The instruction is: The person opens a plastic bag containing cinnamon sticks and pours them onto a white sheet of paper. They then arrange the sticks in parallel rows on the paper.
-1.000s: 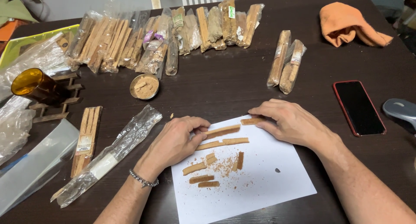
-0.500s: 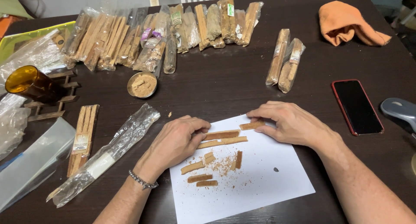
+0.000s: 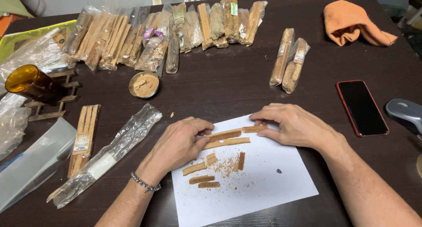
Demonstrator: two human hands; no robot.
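Our left hand (image 3: 179, 144) lies flat, fingertips pressing long wood sticks (image 3: 226, 138) on white paper (image 3: 263, 187); our right hand (image 3: 295, 126) pinches their other end. Sticks sit betw. both hands, near paper's top edge. Short broken bits (image 3: 202, 174) w/ tan dust below; bare paper lower right.

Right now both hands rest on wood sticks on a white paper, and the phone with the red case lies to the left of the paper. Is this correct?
Not quite. In the head view the phone lies to the right of the white paper, not the left. The left hand and right hand do rest on the wood sticks.
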